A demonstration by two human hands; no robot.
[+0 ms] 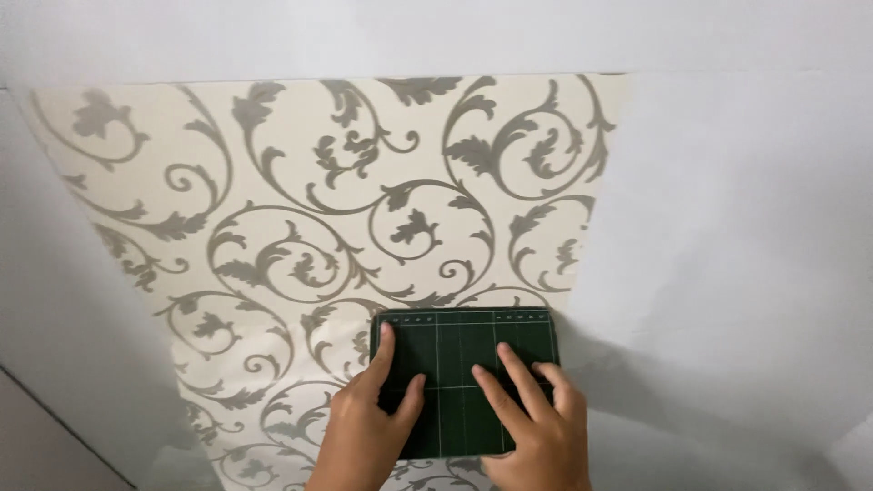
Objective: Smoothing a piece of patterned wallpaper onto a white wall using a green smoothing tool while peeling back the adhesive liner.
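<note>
Item 1: mat (455,350), dark green, rectangular, ruled with thin pale grid lines and small marks along its top edge; lies flat against the wallpaper, at the strip's right edge, low in the view. Item 2: left hand (364,432), fingers spread and extended, pressed flat on the mat's left half; index finger reaches toward the upper left corner, thumb angles inward across the lower part; nothing is gripped. Item 3: right hand (536,436), fingers likewise open and splayed, laid flat on the mat's right half and lower right corner; fingertips point up and to the left; nothing is gripped. The 2 hands sit near each other without touching, a band of mat showing between them. Item 4: wallpaper (300,209), cream ground with grey-brown scrolling leaf and vine pattern, 1 strip running from the top of the view down beneath the mat and hands. Item 5: wall (727,227), plain white, bare on both sides of the strip and above its top edge.
</note>
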